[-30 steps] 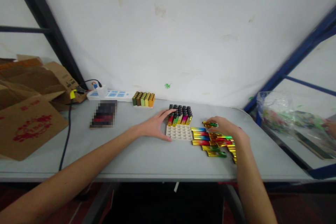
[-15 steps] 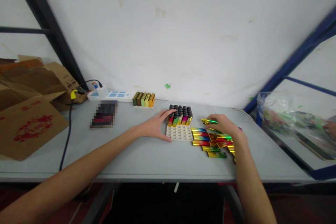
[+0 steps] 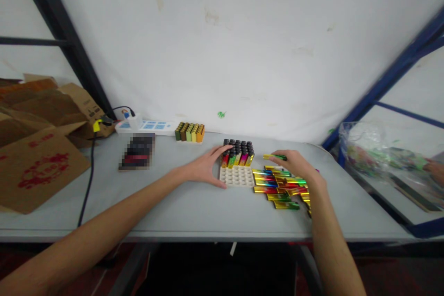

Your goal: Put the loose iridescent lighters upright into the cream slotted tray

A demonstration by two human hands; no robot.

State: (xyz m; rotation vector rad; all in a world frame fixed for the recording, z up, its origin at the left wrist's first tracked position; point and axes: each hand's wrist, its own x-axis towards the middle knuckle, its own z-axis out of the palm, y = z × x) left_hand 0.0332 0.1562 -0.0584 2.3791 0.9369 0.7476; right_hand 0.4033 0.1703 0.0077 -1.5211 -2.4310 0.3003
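A white tray with rows of round holes stands mid-table, its back rows filled with upright, shiny coloured lighters with black tops. Along its left side lies my left hand, thumb and fingers spread. The thumb is at the front corner and a fingertip at the lighters. To the right, my right hand pinches a gold and green lighter just above the table. Below that hand is a pile of loose metallic lighters, partly covered by my right wrist.
A second block of lighters stands near the wall, beside a white power strip. A blurred-out dark object lies to its front left. Cardboard boxes and a black cable are on the left, a clear plastic bag on the right.
My right hand's lighter has shifted slightly left and turned a little. Another lighter at the top of the pile has come into clearer view. My left hand stays put.
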